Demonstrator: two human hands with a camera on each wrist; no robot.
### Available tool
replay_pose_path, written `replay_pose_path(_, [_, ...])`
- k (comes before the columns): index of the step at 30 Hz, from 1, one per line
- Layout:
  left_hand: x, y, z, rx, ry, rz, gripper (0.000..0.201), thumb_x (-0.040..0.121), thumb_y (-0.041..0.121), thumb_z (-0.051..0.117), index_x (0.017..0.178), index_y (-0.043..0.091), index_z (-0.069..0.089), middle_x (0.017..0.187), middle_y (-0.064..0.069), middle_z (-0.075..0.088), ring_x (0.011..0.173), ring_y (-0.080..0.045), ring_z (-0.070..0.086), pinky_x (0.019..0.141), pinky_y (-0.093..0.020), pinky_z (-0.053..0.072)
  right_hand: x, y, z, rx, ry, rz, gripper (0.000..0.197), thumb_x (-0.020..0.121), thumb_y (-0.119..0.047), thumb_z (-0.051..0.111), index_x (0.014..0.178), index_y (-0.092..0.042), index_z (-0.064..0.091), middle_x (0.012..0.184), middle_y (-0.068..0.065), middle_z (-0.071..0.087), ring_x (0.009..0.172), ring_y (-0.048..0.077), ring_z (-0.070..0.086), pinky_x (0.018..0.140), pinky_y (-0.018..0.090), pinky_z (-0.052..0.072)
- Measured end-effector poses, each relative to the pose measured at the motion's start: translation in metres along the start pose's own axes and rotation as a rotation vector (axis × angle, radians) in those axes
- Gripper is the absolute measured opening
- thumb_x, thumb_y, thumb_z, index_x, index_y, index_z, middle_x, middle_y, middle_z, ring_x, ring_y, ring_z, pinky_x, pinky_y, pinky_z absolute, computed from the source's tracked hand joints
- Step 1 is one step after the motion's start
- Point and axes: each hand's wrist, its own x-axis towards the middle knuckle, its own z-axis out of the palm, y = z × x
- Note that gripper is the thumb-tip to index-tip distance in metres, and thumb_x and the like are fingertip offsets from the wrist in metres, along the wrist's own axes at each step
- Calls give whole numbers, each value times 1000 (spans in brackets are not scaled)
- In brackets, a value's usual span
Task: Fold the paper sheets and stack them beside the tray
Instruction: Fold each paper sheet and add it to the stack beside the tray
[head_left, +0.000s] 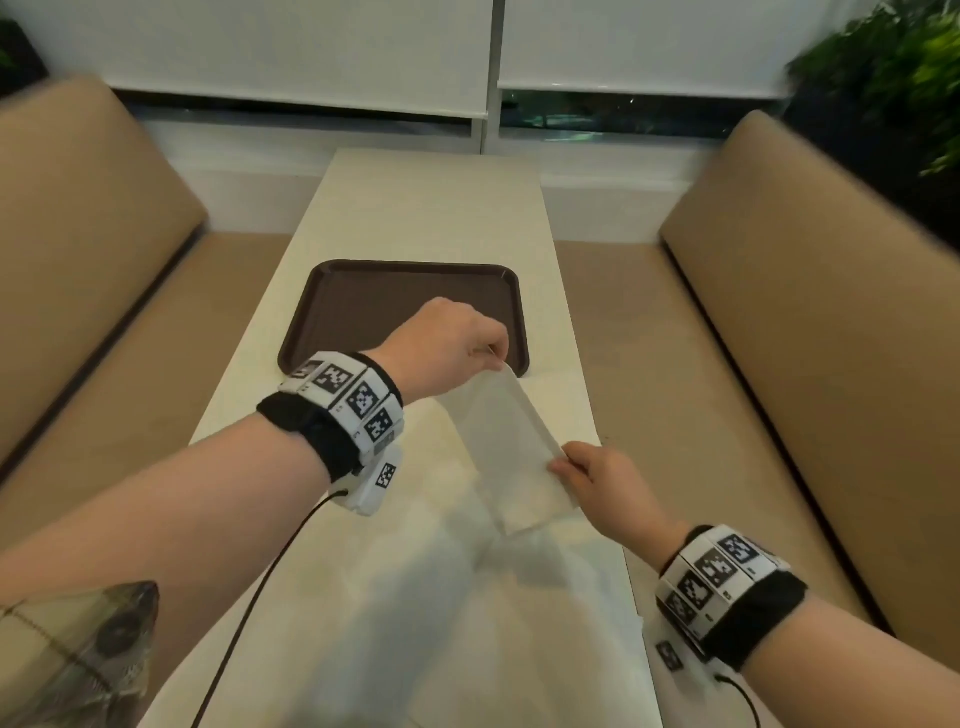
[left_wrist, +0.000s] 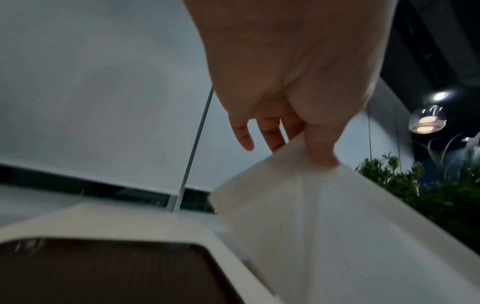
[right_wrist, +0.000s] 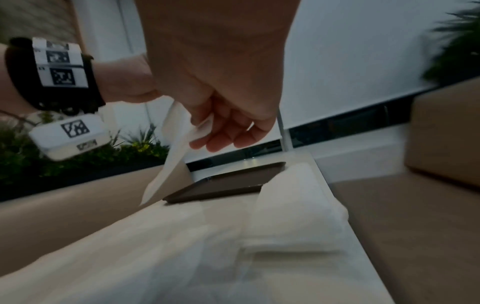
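A white paper sheet (head_left: 506, 447) hangs in the air above the table, stretched between both hands. My left hand (head_left: 491, 348) pinches its far top corner over the near edge of the brown tray (head_left: 363, 296). My right hand (head_left: 563, 465) pinches the near right edge of the sheet, lower down. In the left wrist view the thumb presses the paper sheet (left_wrist: 324, 226) against the fingers (left_wrist: 275, 139). In the right wrist view the paper sheet (right_wrist: 171, 156) hangs edge-on below my right hand (right_wrist: 205, 131). More white paper sheets (head_left: 467, 597) lie flat on the table beneath.
The long cream table (head_left: 436, 208) runs away from me between two tan bench seats (head_left: 78, 218) (head_left: 810, 249). The tray holds nothing. A window with white blinds (head_left: 311, 52) is at the far end, and plants (head_left: 893, 88) stand at the right.
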Motion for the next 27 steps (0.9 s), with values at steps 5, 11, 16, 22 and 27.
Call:
replay_pose_path(5, [8,12,58,-780,146,-573,73,90,29,65,149,24,22,141,-4,45,131,-19,43,104,-29,36,4,23,1,364,115,304,40,95,-18,55,62,-15,33,58,-4,28,52,10,26,46,21,21])
replay_pose_path(11, [24,18,138,-1284,-13,-860,37,87,4,64,120,14,50,116,-10,65,103,-26,65,88,-44,54,30,46,-6,380,11,453,37,94,-24,55,93,13,54,76,6,48,68,16,44,60,27,31])
replay_pose_path(16, [43,19,169,-926,32,-833,41,81,10,70,119,16,54,110,-5,66,92,-19,63,78,-29,52,52,59,-5,-62,-23,470,28,96,-27,47,72,-15,39,66,-2,44,57,14,40,49,28,27])
replay_pose_path(22, [50,13,191,-757,-47,-834,55,79,15,74,127,16,47,87,1,60,75,-13,59,60,-15,42,65,75,8,-235,-41,498,20,93,-28,49,77,-17,42,73,-2,49,70,20,50,56,27,38])
replay_pose_path(27, [43,9,204,-715,-72,-855,65,78,26,76,132,16,42,93,-1,60,87,-19,59,72,-24,43,65,88,21,-185,44,463,47,86,-27,63,127,-20,42,125,-1,46,117,23,47,98,41,42])
